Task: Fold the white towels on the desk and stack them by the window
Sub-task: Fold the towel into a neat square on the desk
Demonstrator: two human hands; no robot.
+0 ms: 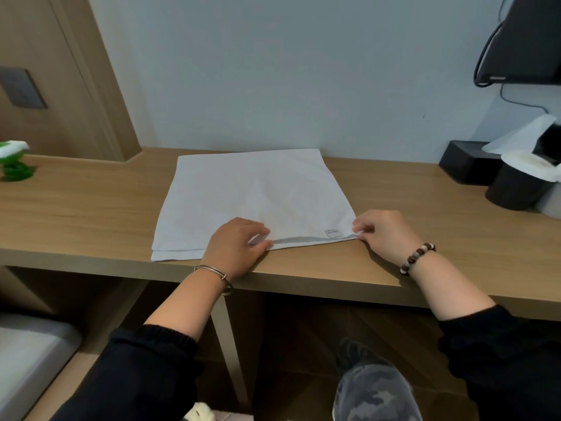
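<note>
Nearest you, your left hand [235, 244] sits at 6 o'clock on the white towel [255, 196], fingers curled over the near hem and pinching the top layer. Your right hand [382, 232] is at the towel's 4 o'clock corner, thumb and fingertips nipping the cloth just beside the small sewn label [333, 233]. Both hands are grasping towel; neither is loose.

The towel lies flat on the desk [91, 208], its near hem close to the desk's front edge. At 7 o'clock a lower layer peeps out from under the upper one, so it looks doubled once, and not quite squarely. You seem to be mid-fold, trueing the near hem.

The next move calls for bringing the two layers flush along that hem, then lifting both pinched points together so the fold travels evenly and the loose 7 o'clock corner does not drag behind.

Farther off, a blurred green object [12, 165] stands at 9 o'clock, a black box [467, 161] and a black tub [516, 189] at 3 o'clock, and a dark screen [525, 41] hangs at 1 o'clock. No window or stack is in view, so you will have to look for the place to set it down
</note>
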